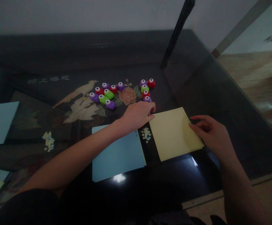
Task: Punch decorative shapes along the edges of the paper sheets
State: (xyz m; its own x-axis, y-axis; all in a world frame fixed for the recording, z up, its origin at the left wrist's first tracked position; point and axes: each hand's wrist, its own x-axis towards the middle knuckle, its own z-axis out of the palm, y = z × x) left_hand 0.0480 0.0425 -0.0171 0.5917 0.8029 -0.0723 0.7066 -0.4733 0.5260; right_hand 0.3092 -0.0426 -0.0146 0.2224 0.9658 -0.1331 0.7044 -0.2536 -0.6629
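Glass (197, 93) tabletop over bird painting (79, 103), white wall (79, 15) behind.

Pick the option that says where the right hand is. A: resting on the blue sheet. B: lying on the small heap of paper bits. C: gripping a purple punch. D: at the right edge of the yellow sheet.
D: the right hand has its fingers at the right edge of the yellow sheet, well clear of the blue sheet and the purple punch.
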